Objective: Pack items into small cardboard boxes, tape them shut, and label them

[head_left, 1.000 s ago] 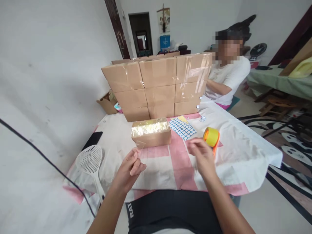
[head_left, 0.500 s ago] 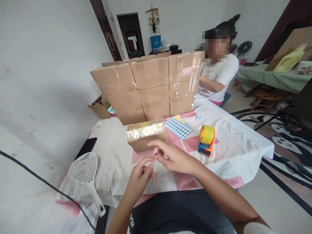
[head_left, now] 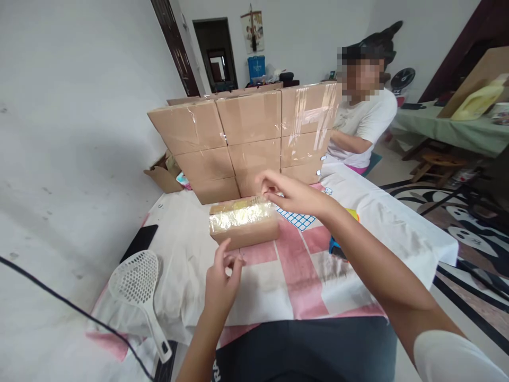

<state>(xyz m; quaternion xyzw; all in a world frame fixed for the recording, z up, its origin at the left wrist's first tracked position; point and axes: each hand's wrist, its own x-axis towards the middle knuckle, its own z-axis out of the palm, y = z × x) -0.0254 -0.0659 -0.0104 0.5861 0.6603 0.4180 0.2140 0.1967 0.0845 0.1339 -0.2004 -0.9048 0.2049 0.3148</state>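
While the right hand (head_left: 292, 193) pinches above the small taped box (head_left: 243, 223), the left hand (head_left: 222, 276) hovers empty.
Right thumb and forefinger are closed together over the box's far right corner – whether anything small sits between them I cannot tell; the left is half-curled, holding nothing, just before the box. The work seems centred on the box's shiny top; a next move would call for lowering that pinch squarely while the left steadies the box. It rests on the desk (head_left: 191, 254), clothed in white and pink, beside a sticker sheet (head_left: 298, 218) – stacked cartons (head_left: 250, 138) behind, a seated person (head_left: 366, 127) beyond, white walls, patterned rug (head_left: 469, 223).
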